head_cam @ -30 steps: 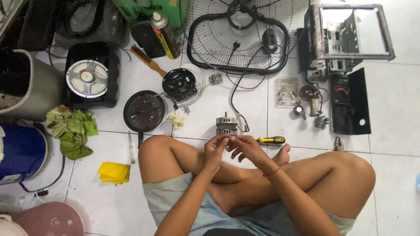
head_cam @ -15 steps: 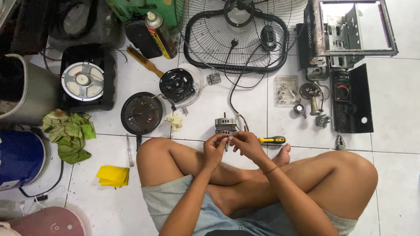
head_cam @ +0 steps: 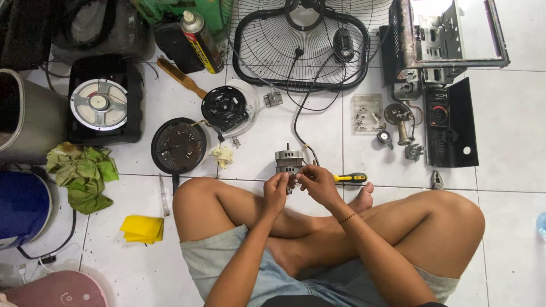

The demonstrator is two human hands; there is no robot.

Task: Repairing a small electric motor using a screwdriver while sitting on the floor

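I sit cross-legged on a white tiled floor. A small grey fan motor (head_cam: pixel 288 159) stands on the tiles just past my legs. My left hand (head_cam: pixel 276 190) and my right hand (head_cam: pixel 315 183) meet right at its near side, fingers pinched on the motor's thin wires. A black cable (head_cam: pixel 301 96) runs from the motor up to the black wire fan guard (head_cam: pixel 301 45). A screwdriver with a yellow and black handle (head_cam: pixel 350 178) lies beside my right hand.
Round black motor covers (head_cam: pixel 179 146) (head_cam: pixel 224 106), a speaker (head_cam: pixel 98 104), a spray can (head_cam: pixel 200 34), a brush (head_cam: pixel 181 77), a clear screw tray (head_cam: pixel 365 112), a rusty metal frame (head_cam: pixel 443 40), a black panel (head_cam: pixel 449 122), green rag (head_cam: pixel 84 173), yellow cloth (head_cam: pixel 142 228), blue tub (head_cam: pixel 23 204).
The view has shifted slightly downward and left. Both hands stay together at the motor, fingers working on the wires; nothing else on the floor has moved.
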